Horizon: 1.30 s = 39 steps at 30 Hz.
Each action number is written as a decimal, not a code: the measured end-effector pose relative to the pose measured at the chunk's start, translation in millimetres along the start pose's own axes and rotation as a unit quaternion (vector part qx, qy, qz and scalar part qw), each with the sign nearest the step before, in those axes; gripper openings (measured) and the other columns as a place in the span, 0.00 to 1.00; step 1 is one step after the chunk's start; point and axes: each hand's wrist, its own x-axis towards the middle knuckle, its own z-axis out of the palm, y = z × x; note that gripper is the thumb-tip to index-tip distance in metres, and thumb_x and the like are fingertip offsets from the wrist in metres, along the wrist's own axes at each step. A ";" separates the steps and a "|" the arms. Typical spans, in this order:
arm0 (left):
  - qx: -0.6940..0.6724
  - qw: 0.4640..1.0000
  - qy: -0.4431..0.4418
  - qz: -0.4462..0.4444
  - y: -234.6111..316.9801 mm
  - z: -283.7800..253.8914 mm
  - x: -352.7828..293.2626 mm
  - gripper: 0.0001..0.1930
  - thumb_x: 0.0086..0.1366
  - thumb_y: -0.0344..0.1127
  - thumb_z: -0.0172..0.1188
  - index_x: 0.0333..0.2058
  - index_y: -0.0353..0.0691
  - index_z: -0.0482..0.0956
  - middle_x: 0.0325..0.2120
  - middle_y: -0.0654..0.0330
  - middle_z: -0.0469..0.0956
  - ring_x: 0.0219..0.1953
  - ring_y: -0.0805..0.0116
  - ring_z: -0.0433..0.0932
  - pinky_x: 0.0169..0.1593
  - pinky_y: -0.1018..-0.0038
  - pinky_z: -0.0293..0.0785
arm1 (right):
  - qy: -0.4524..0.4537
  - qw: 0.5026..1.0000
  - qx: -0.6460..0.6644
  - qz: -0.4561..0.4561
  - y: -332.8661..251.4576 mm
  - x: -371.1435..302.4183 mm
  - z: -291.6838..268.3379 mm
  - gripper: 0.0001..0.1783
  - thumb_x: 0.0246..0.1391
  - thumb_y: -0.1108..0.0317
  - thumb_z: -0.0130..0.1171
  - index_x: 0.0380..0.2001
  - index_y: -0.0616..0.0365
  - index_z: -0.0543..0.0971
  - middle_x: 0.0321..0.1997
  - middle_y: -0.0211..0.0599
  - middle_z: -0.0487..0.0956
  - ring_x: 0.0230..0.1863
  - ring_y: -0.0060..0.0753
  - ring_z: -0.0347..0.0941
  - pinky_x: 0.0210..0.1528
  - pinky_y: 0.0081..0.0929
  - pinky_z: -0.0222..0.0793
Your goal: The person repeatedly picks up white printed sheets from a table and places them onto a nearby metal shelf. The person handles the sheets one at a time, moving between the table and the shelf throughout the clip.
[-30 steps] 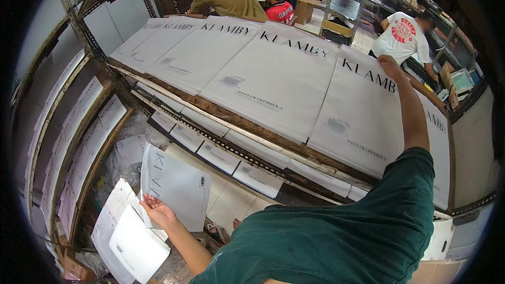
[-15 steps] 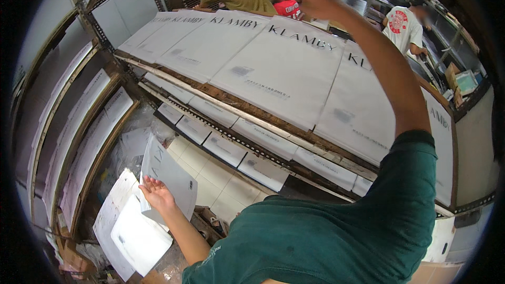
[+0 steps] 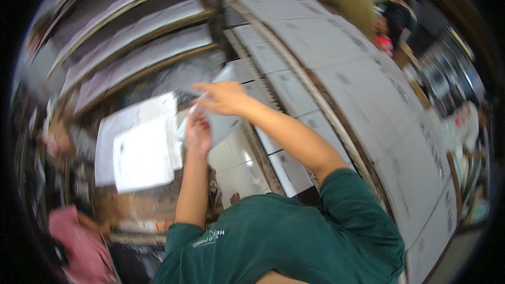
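Note:
Both my hands meet at one edge of a white printed sheet (image 3: 223,128), or possibly a flat bag, hanging left of centre. My left hand (image 3: 198,132) is raised from below with its fingers curled at the whitish edge. Reaching in from the right, my right hand (image 3: 225,98) has thumb and forefinger closing on that edge just above the left one. Motion blur softens the fingertips. Beside them on the left, a stack of white sheets (image 3: 144,155) lies on a larger white pile (image 3: 105,142).
A long rack shelf (image 3: 368,92) of white printed sheets runs along the right, with lower tiers (image 3: 284,89) beneath. More loaded shelves (image 3: 142,63) stand at the upper left. A wooden surface (image 3: 126,205) is below the stack. People (image 3: 87,247) are at lower left and upper right.
My right hand has come down from high over the rack to the sheet beside my left hand. The view has swung left, and the sheet's held edge has shifted.

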 end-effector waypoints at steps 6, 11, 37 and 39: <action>0.005 0.997 0.063 -0.036 -50.5 10.3 -40.0 0.14 0.64 0.44 0.45 0.35 0.40 0.71 0.30 0.62 0.72 0.31 0.75 0.70 0.39 0.79 0.69 | 0.144 0.927 0.291 0.189 80.8 -63.1 98.5 0.20 0.54 0.58 0.48 0.47 0.56 0.70 0.47 0.42 0.73 0.43 0.34 0.71 0.44 0.28 0.65; 0.035 0.990 0.111 -0.075 -62.8 -0.7 -76.9 0.15 0.63 0.48 0.47 0.38 0.42 0.70 0.30 0.66 0.71 0.32 0.77 0.69 0.38 0.79 0.68 | 0.172 0.902 0.321 0.232 51.5 -88.7 122.5 0.16 0.54 0.61 0.50 0.38 0.64 0.75 0.34 0.36 0.76 0.33 0.25 0.71 0.37 0.20 0.65; 0.090 0.958 0.259 -0.083 7.5 -76.0 -147.5 0.28 0.58 0.52 0.49 0.51 0.40 0.62 0.37 0.62 0.66 0.32 0.72 0.66 0.34 0.77 0.65 | 0.267 0.859 0.010 0.436 116.2 -148.2 118.4 0.13 0.45 0.62 0.51 0.33 0.55 0.78 0.31 0.45 0.78 0.36 0.47 0.73 0.39 0.37 0.66; 0.089 0.943 0.313 -0.067 9.6 -77.0 -146.8 0.23 0.55 0.52 0.54 0.44 0.43 0.67 0.30 0.66 0.68 0.28 0.74 0.67 0.31 0.78 0.65 | 0.274 0.861 -0.039 0.426 116.6 -137.4 132.0 0.10 0.44 0.62 0.49 0.31 0.45 0.78 0.27 0.40 0.78 0.28 0.47 0.74 0.30 0.42 0.67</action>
